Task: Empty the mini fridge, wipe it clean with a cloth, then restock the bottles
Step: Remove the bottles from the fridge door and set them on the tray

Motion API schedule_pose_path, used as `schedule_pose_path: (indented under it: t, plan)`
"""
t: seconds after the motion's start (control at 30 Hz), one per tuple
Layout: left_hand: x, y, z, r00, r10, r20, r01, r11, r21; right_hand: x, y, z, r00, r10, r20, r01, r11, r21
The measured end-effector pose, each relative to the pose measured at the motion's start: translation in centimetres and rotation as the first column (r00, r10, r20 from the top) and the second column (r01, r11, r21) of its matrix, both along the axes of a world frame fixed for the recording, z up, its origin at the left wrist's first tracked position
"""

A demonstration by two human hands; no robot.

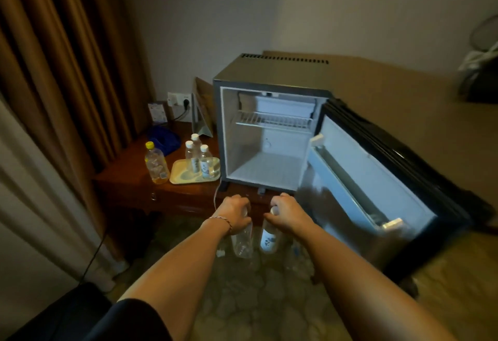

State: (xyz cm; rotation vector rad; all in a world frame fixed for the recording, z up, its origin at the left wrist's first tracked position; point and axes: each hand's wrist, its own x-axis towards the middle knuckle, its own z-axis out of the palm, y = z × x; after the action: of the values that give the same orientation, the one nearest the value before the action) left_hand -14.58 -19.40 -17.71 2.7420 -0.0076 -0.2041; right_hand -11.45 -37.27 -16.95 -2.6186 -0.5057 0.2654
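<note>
Brown curtains (67, 71) hang at the left of a dim room, beside a dark wooden desk (129, 181) set against a pale wall. On the desk stands the mini fridge (269, 71), its door (377, 179) swung fully open to the right. Its inside holds one wire shelf (275, 121) near the top.

Left of the fridge, a pale tray (179, 177) carries three water bottles (199, 157), upright and close together. A yellow-capped bottle (155, 164) stands just beside the tray. A blue cloth (164, 138) lies behind it, near the wall socket (177, 101).

My left hand (233, 212) grips the top of a clear bottle (242, 246), fingers curled round it. My right hand (287, 212) grips a second bottle (269, 241) the same way. Both bottles hang upright in front of the desk edge, just below the fridge opening, side by side.
</note>
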Motion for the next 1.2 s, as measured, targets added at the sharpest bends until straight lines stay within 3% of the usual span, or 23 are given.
schedule_pose_path:
  t: [0.37,0.63,0.73,0.97,1.2]
  plan:
    - [-9.2,-11.5,-0.6,0.985,-0.171,-0.016,0.169,0.982,-0.090,-12.2,-12.1,-1.1,0.975,-0.221,-0.021,0.218,0.971,-0.097]
    - [-11.7,-20.5,0.7,0.947,-0.320,0.038,0.321,0.945,-0.065,-16.0,-20.7,-0.3,0.951,-0.293,-0.097,0.293,0.956,-0.010]
    - [-12.7,-24.6,0.5,0.932,-0.362,0.022,0.362,0.927,-0.095,-16.5,-24.9,-0.3,0.945,-0.292,-0.148,0.288,0.956,-0.047]
    - [-14.5,-36.2,-0.4,0.883,-0.447,-0.143,0.443,0.894,-0.063,-17.2,-36.4,-0.4,0.957,-0.288,-0.007,0.285,0.949,-0.133]
    - [-11.6,-46.5,-2.0,0.936,-0.341,-0.082,0.329,0.935,-0.130,-15.9,-47.2,-1.2,0.909,-0.415,-0.045,0.409,0.907,-0.099]
